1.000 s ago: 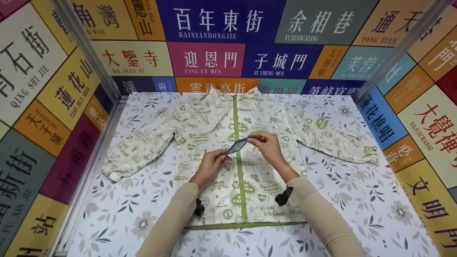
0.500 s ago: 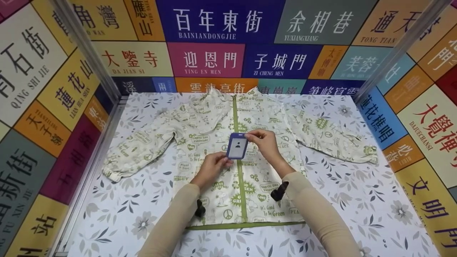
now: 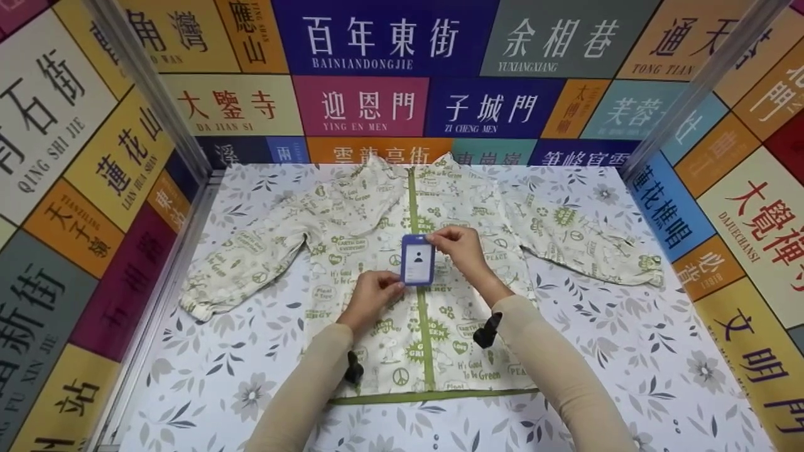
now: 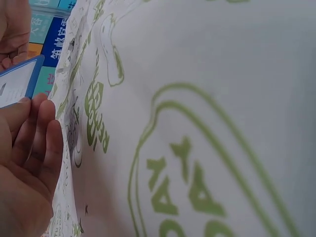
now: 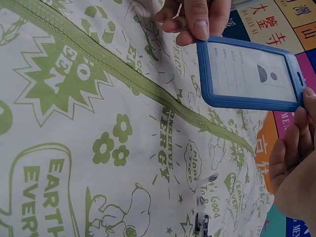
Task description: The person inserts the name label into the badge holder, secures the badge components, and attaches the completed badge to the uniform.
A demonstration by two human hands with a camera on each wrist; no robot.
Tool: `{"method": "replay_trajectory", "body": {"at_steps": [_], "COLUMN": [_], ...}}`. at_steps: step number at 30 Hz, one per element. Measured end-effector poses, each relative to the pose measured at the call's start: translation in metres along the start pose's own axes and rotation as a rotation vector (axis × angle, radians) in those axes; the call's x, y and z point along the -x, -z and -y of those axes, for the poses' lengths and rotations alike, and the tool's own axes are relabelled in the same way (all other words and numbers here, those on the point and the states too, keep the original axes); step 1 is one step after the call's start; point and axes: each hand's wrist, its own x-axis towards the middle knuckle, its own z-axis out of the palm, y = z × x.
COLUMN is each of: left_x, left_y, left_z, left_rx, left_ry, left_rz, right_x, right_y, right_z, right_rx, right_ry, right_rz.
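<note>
A blue-framed ID badge holder (image 3: 418, 260) is held up over the front of a white jacket (image 3: 352, 251) with green print. My left hand (image 3: 370, 298) pinches its lower left corner between thumb and fingers. At the top edge, beside the slot, my right hand (image 3: 461, 251) pinches the upper right corner. The card inside faces me, with a dark person icon and several printed lines. From the right wrist view, the badge holder (image 5: 249, 74) spans between both hands, above the jacket's green zip (image 5: 133, 81).
The jacket lies face up, its sleeves (image 3: 251, 257) spread to both sides, on a white floral tabletop (image 3: 628, 351). Colourful panels with large lettering (image 3: 364, 103) stand behind and on both sides. A small dark metal piece (image 5: 200, 224) shows near the jacket in the right wrist view.
The badge holder has turned from a slanted, nearly edge-on pose to upright and facing me. Both hands keep hold of its corners; the right hand has risen slightly.
</note>
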Motion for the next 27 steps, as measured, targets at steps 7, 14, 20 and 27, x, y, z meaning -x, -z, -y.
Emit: {"method": "replay_trajectory", "body": {"at_steps": [7,14,20,27], "left_x": [0.000,0.001,-0.001,-0.001], "left_y": [0.000,-0.002,0.000,0.005], "left_z": [0.001,0.000,0.001,0.003], "left_rx": [0.043,0.099,0.178,0.172], "left_ry": [0.052,0.078,0.131,0.120], "left_rz": [-0.027,-0.021,-0.022,-0.034], "right_x": [-0.003,-0.003,-0.001,0.003], "right_y": [-0.002,-0.002,0.005,0.026], "right_z": [-0.006,-0.003,-0.004,-0.019], "right_rx": [0.006,0.003,-0.036,0.063], "right_ry": [-0.008,-0.003,-0.002,-0.027], "right_rz": [-0.020,-0.036,0.037,0.060]}}
